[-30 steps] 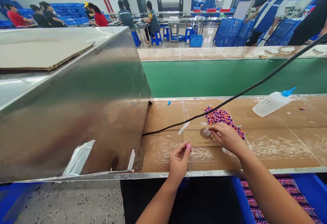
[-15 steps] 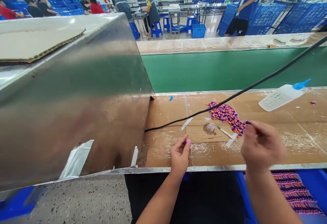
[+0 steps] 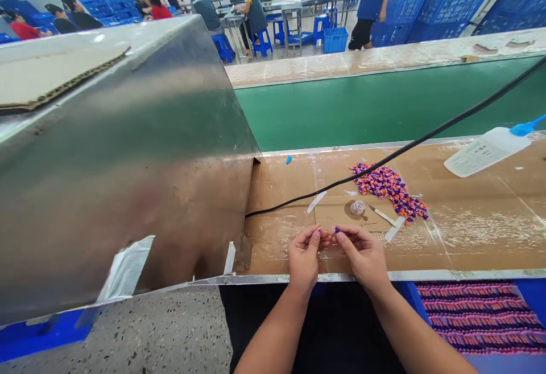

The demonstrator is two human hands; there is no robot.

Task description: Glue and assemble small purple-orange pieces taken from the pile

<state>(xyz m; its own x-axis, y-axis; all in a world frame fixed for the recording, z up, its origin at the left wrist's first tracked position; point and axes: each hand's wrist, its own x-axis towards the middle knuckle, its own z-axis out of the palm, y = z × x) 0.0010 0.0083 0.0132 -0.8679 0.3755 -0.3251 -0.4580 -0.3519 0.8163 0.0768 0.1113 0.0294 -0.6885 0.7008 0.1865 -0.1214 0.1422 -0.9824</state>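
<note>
My left hand [image 3: 303,254] pinches a small pink piece between thumb and fingers, just above the near edge of the cardboard-covered bench [image 3: 469,231]. My right hand [image 3: 362,251] pinches a small purple piece, and its fingertips meet those of the left. Beyond the hands stands a small clear glue cap [image 3: 357,208] on a stained patch. A thin stick [image 3: 383,215] lies beside it. A pile of purple and orange small pieces [image 3: 390,187] spreads to the right of that.
A large steel housing [image 3: 128,152] fills the left. A black cable [image 3: 405,146] crosses the bench. A squeeze bottle with a blue nozzle [image 3: 488,147] lies at the right. A green conveyor belt [image 3: 384,106] runs behind. A blue bin of striped rows [image 3: 478,314] sits lower right. People work in the background.
My right hand left the glue cap, picked a purple piece near the pile, and came back to meet the left hand. The left hand stayed in place.
</note>
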